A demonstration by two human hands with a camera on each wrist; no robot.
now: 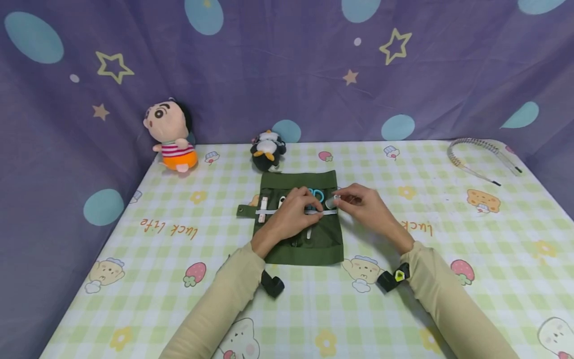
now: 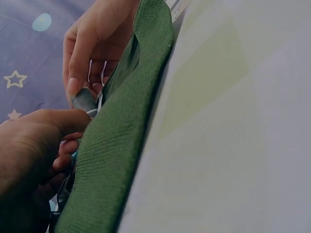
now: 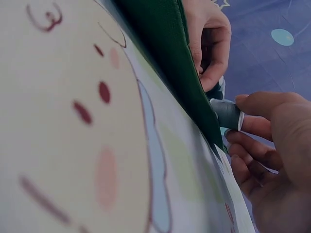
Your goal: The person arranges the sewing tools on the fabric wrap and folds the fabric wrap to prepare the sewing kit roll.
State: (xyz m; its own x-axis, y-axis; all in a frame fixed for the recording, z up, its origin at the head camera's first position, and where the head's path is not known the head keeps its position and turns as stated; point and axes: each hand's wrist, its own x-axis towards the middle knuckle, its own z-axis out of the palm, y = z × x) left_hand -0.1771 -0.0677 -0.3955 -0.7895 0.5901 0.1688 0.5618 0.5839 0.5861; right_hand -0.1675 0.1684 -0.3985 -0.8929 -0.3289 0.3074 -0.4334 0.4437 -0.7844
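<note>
A dark green fabric sewing kit (image 1: 314,257) lies unfolded on the table, with a white elastic band (image 1: 330,212) across its middle. My right hand (image 1: 365,207) pinches a spool of grey-green thread (image 3: 227,114) by its end, at the kit's right edge. With thumb and fingers, my left hand (image 1: 293,212) pinches the elastic band just left of the spool; the exact grip is partly hidden. Blue-handled scissors (image 1: 318,195) sit beyond the left fingers. At the kit's left side, a pale pink strip-like item (image 1: 263,209) is tucked under the band.
A boy doll (image 1: 175,134) in a striped top stands at the back left. Behind the kit is a penguin plush (image 1: 267,150). A headband (image 1: 475,142) lies at the far right of the checked tablecloth (image 1: 403,319). A purple curtain (image 1: 291,70) hangs behind the table.
</note>
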